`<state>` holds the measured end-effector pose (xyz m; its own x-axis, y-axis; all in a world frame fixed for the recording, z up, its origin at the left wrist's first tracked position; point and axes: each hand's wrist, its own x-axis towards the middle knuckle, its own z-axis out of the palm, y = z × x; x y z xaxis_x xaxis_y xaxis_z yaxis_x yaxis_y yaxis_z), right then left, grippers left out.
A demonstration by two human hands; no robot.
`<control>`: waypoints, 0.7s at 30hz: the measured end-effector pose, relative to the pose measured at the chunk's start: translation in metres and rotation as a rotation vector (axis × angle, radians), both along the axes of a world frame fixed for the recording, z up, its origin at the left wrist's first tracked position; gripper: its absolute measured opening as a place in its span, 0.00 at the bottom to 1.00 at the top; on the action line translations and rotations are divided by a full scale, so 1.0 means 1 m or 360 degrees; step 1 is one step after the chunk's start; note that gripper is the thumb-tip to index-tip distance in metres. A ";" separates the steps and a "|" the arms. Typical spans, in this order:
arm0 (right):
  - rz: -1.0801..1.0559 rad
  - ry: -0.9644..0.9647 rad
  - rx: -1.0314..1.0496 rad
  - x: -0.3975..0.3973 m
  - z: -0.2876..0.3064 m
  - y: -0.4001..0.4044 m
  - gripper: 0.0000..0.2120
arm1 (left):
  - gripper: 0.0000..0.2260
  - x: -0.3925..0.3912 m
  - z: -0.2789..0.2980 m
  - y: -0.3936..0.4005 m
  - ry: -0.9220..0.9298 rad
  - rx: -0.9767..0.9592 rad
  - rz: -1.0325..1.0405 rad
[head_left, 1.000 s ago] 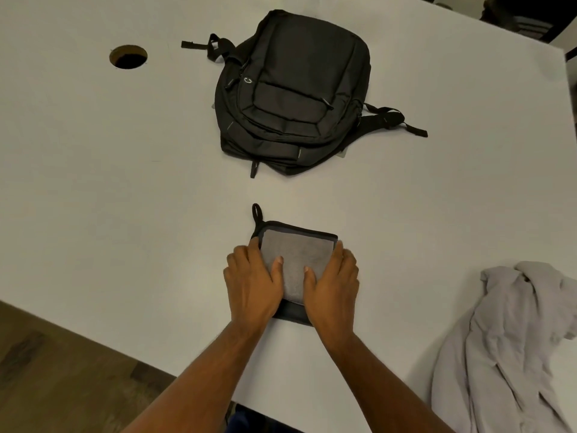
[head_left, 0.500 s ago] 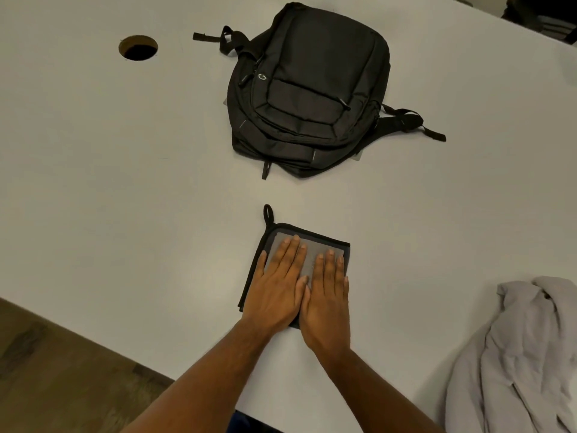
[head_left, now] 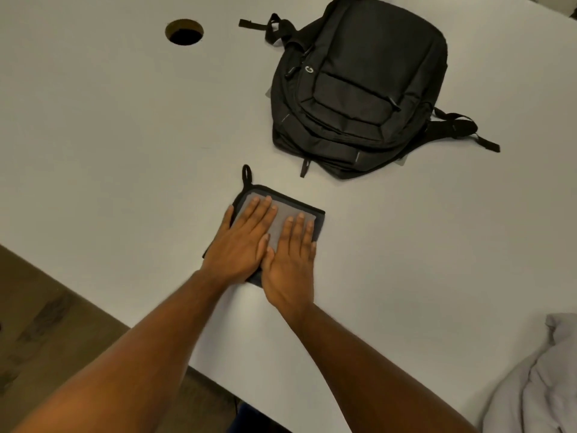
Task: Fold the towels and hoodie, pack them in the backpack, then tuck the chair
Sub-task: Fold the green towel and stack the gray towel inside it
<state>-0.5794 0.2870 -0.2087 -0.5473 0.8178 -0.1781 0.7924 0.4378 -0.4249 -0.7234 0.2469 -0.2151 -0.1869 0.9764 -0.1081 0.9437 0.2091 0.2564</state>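
Observation:
A small grey towel (head_left: 285, 210) with black edging and a hanging loop lies folded into a square on the white table (head_left: 109, 135). My left hand (head_left: 240, 242) and my right hand (head_left: 290, 260) rest flat on it side by side, palms down, fingers stretched toward the far edge. Neither hand grips anything. A black backpack (head_left: 362, 82) lies closed on the table beyond the towel, front pocket up, straps trailing to both sides. A light grey hoodie (head_left: 537, 379) lies crumpled at the table's near right corner, partly cut off by the frame.
A round cable hole (head_left: 184, 31) opens in the table at the far left. The table's near edge runs diagonally at lower left, with brown floor (head_left: 46, 323) below it.
My hands went from the towel's near sides onto its top, flat and together, and slid toward its far edge. The view shifted, so the backpack and hoodie sit further right.

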 end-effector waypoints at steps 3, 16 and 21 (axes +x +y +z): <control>0.0151 -0.0043 -0.0064 -0.032 0.003 -0.002 0.33 | 0.27 -0.037 0.004 -0.007 0.0026 -0.0054 0.0029; 0.0320 -0.0388 0.0003 -0.059 0.009 -0.007 0.37 | 0.28 -0.074 0.005 -0.014 -0.0076 -0.0090 -0.0049; 0.0395 -0.0445 0.0019 -0.054 0.014 -0.003 0.37 | 0.28 -0.074 0.006 -0.011 -0.0034 -0.0126 -0.0053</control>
